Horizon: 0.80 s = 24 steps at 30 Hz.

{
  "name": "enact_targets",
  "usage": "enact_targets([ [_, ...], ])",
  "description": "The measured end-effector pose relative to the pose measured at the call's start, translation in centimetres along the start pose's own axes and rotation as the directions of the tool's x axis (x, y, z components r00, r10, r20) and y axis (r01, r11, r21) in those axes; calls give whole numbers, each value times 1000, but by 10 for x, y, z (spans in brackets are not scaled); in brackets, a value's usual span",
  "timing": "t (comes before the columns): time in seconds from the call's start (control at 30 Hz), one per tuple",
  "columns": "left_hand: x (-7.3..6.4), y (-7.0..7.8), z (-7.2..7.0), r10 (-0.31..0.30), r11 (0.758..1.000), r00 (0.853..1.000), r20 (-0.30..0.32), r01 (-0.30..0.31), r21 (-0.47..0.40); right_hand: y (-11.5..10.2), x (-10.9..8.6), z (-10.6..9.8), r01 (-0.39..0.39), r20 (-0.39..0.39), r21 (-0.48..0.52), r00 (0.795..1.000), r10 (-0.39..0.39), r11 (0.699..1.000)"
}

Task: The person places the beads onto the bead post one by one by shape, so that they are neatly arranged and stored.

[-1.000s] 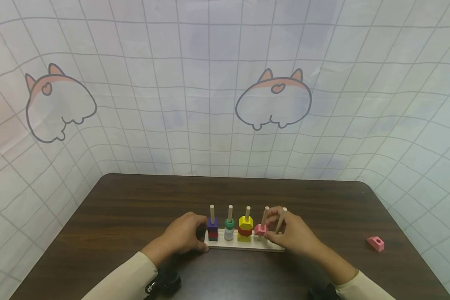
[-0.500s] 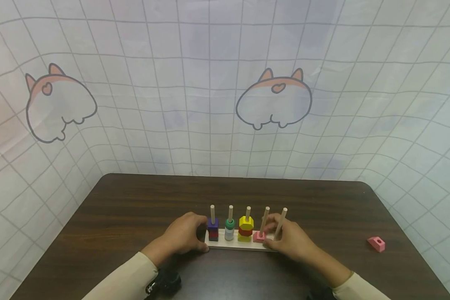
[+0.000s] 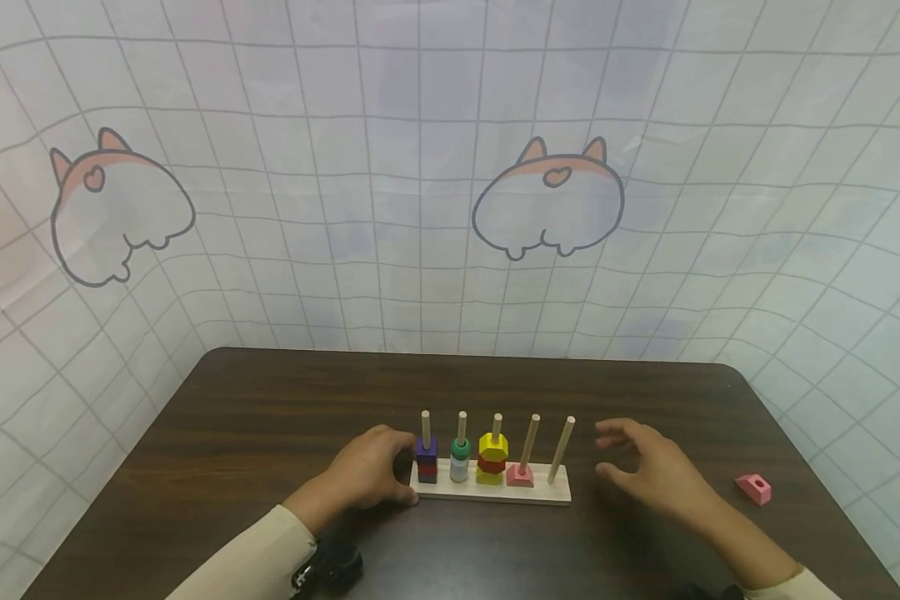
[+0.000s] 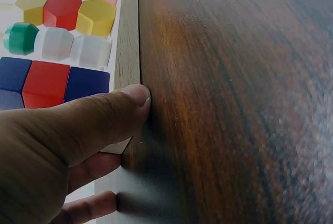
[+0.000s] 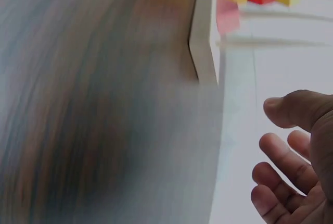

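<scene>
My left hand (image 3: 363,468) grips the left end of a wooden peg board (image 3: 487,493), its thumb (image 4: 112,112) at the front edge in the left wrist view. Dark blue and red blocks (image 4: 47,84) fill the leftmost peg. Beside them a green bead (image 3: 461,449) sits above white ones, then yellow and red beads (image 3: 492,448) are stacked. On the fourth peg a single pink block (image 3: 520,477) sits at the base, and the rightmost peg (image 3: 562,450) is bare. To the right of the board, my right hand (image 3: 663,473) is in the air, fingers apart and holding nothing.
A loose pink block (image 3: 754,488) with a hole lies near the right edge of the dark wooden table (image 3: 330,375). Behind the table hangs a white grid-patterned cloth (image 3: 390,192). A black strap (image 3: 328,568) is on the left wrist.
The pink block has slid down the fourth peg onto the board. My right hand has let go and moved right, away from the pegs. My left hand has stayed at the board's end.
</scene>
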<state>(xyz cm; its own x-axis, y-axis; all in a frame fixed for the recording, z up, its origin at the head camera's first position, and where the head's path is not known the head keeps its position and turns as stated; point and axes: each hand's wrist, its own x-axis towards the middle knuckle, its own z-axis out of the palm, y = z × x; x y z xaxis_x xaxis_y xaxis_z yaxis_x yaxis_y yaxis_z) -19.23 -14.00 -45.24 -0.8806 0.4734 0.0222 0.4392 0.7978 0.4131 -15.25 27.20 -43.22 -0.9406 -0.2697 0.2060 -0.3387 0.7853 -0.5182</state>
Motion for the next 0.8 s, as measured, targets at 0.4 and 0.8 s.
enact_targets([
  [0.4, 0, -1, 1, -10, 1000, 1000, -1, 10, -4, 64, -34, -51, -97, -69, -122, 994, 89, 988],
  [0.8, -1, 1, -2, -8, 1000, 1000, 5, 8, 1, 114, -53, -73, -201, -33, -180, 980, 198, 963],
])
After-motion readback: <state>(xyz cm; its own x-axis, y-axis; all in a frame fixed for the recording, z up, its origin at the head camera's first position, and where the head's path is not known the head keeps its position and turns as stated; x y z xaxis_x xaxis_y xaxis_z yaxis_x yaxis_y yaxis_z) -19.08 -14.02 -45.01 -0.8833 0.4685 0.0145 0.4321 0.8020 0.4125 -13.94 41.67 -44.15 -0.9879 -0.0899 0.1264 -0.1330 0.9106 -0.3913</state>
